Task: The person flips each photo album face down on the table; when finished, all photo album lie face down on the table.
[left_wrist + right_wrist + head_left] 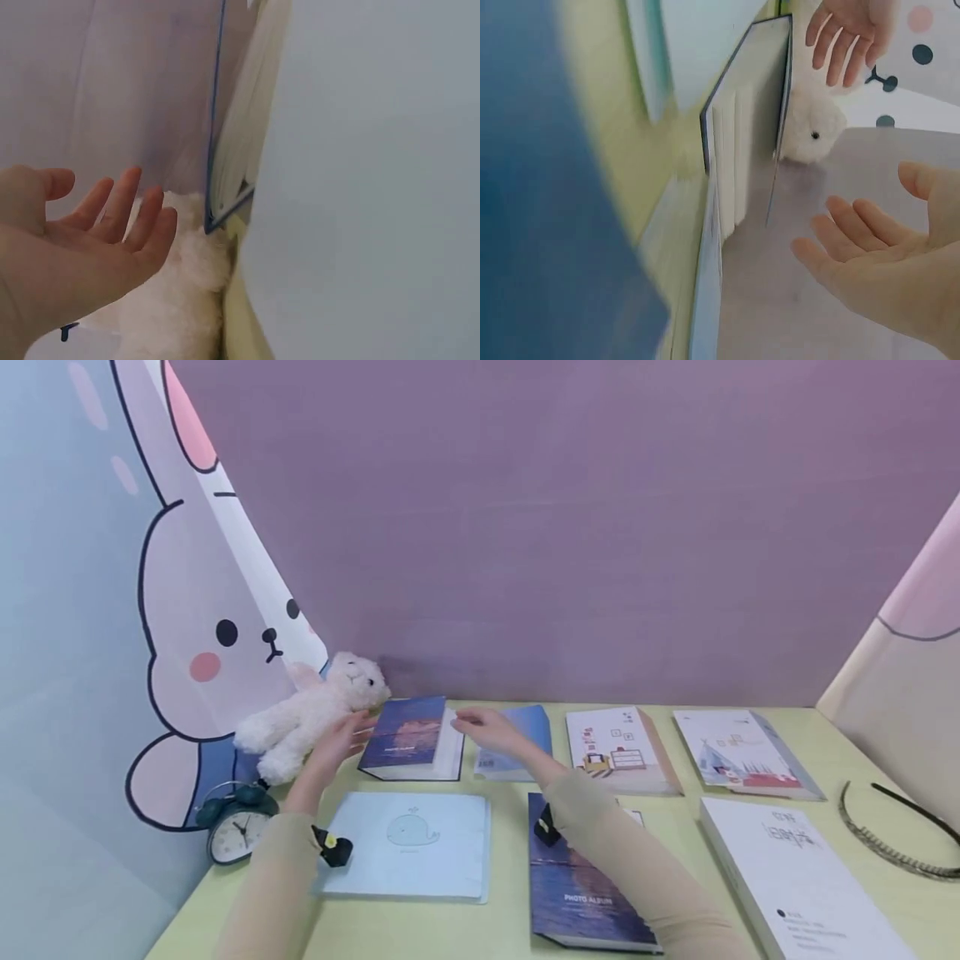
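1. At the far left of the pale green surface [480,935], a small dark-green twin-bell alarm clock [236,828] stood against the rabbit-printed backdrop, with a white fluffy plush lamb [307,714] lying just above it, head towards the right.

2. Beside the lamb, the left hand [341,743] hovered with its grip spread, fingers straight and relaxed, holding nothing. Its fingertips [142,206] were just short of the left edge of the thick dark-blue hardcover photo album [408,739].

3. That album lay at the back of the surface between the two hands, long axis running away from the person, page edges facing right. From each grip it lay inward: rightward of the left hand, leftward of the right hand.

4. On the album's right side, the right hand [487,731] was likewise spread and empty, near the page edges. Whether it touched them could not be told. Both hands looked about equally near.

5. Nearer the person lay a flat pale-blue book with a whale drawing [408,843], and right of it a dark-blue sunset-cover book [581,893] under the right forearm, printed "PHOTO ALBUM".

6. Further right lay a light-blue book [528,731], two white illustrated books [615,747] [738,752], a large white book [795,877] with writing too small to read, and a thin dark toothed hairband [892,839].
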